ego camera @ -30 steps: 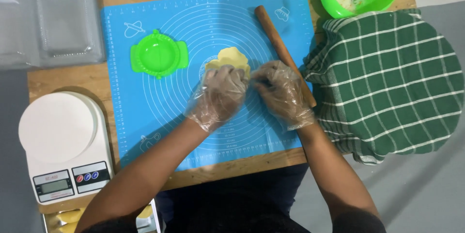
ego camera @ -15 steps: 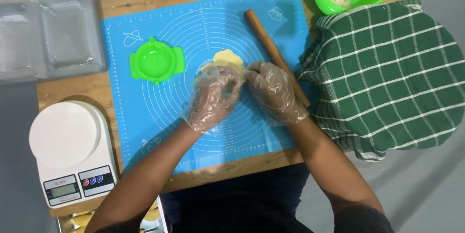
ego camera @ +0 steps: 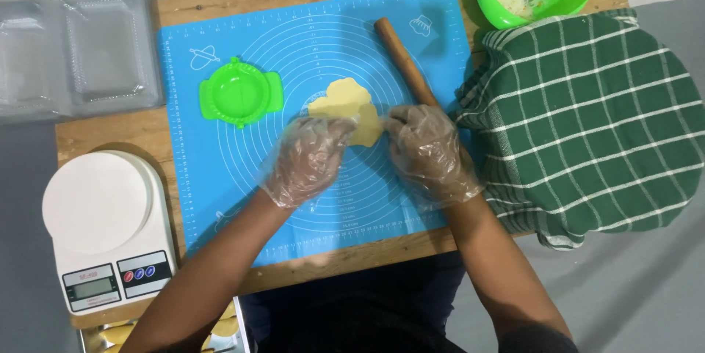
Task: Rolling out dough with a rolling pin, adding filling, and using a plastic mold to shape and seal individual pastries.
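Both gloved hands are resting on the blue silicone mat (ego camera: 220, 177) on the bench: the left hand (ego camera: 308, 158) is pressing loosely curled fingers on the near edge of the flattened yellow dough (ego camera: 345, 103). The right hand (ego camera: 429, 149), fingers bent, is pinching the dough's right edge, just beside the wooden rolling pin (ego camera: 400, 56).

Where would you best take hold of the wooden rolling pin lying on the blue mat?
Probably the upper, far half of the brown wooden rolling pin, pinched across its narrow width from above: it lies flat and diagonal, and its lower end sits under the gloved right hand.
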